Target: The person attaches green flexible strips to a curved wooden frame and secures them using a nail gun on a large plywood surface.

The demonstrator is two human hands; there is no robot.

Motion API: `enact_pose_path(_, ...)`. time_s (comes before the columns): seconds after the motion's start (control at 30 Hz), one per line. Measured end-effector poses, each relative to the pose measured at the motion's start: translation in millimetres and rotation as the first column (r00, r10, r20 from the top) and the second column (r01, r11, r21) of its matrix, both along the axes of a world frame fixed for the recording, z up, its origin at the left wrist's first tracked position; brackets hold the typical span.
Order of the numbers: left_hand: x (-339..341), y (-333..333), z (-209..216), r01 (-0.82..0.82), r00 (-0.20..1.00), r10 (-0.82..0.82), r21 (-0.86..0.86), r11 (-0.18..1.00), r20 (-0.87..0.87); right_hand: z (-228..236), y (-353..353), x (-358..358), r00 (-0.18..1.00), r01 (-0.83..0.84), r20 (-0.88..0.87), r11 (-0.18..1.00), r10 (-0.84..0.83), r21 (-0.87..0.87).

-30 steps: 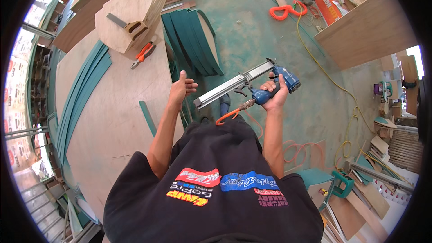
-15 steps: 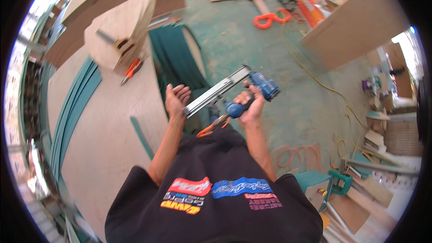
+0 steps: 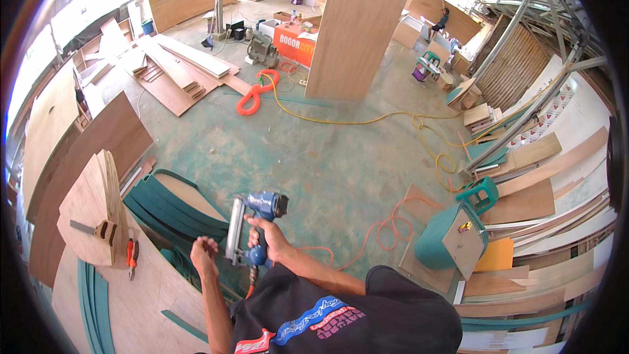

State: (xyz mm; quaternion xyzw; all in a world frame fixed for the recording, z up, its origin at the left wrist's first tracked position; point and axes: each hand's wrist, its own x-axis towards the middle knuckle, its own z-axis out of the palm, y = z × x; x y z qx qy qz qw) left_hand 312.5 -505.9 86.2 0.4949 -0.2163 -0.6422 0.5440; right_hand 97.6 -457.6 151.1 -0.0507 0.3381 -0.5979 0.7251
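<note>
My right hand (image 3: 275,244) is closed round the grip of a blue nail gun (image 3: 262,206) with a long silver magazine. An orange air hose (image 3: 252,282) joins the bottom of its handle. My left hand (image 3: 205,254) is just left of the magazine, apart from it, fingers loosely curled and nothing visible in them. Beyond the left hand, a curved dark-green panel piece (image 3: 173,206) stands on the floor. On the wooden worktop (image 3: 144,308) at the left are a hand saw (image 3: 98,229), orange-handled pliers (image 3: 132,259) and green strips (image 3: 94,298).
A tall wooden board (image 3: 354,33) stands ahead. Yellow hose (image 3: 341,121) and coiled orange hose (image 3: 259,92) lie across the floor. A green bin-like box (image 3: 436,239), a green stool (image 3: 478,195) and stacked planks (image 3: 550,269) are at the right. A person (image 3: 441,19) is far off.
The view has swung up and to the right, showing more floor. My right hand still holds the nail gun, its magazine now more upright. The left hand's fingers have curled in more.
</note>
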Motion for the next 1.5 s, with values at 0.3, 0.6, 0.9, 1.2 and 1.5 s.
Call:
enact_pose_path(0.3,46,143,-96,-0.114,0.989,0.079,0.306,0.945,0.125,-33,98,-62,0.999,0.019,0.023,0.968,-0.025,0.250)
enact_pose_path(0.6,59,297,-14,-0.491,0.785,0.394,0.092,0.866,0.478,-49,146,-67,0.938,-0.321,-0.040,0.905,0.344,0.279)
enact_pose_path(0.9,71,639,7,-0.816,0.184,0.463,-0.129,0.564,0.867,-30,298,-88,0.668,-0.725,-0.116,0.678,0.735,0.118)
enact_pose_path(1.2,-11,587,39,-0.673,0.159,-0.400,0.395,0.625,0.903,-68,322,-88,0.233,-0.961,0.282,0.177,0.931,0.212)
enact_pose_path(1.5,-49,573,20,-0.638,0.308,-0.818,0.743,0.201,0.486,-99,413,-81,0.100,-0.954,0.236,0.026,0.967,0.298)
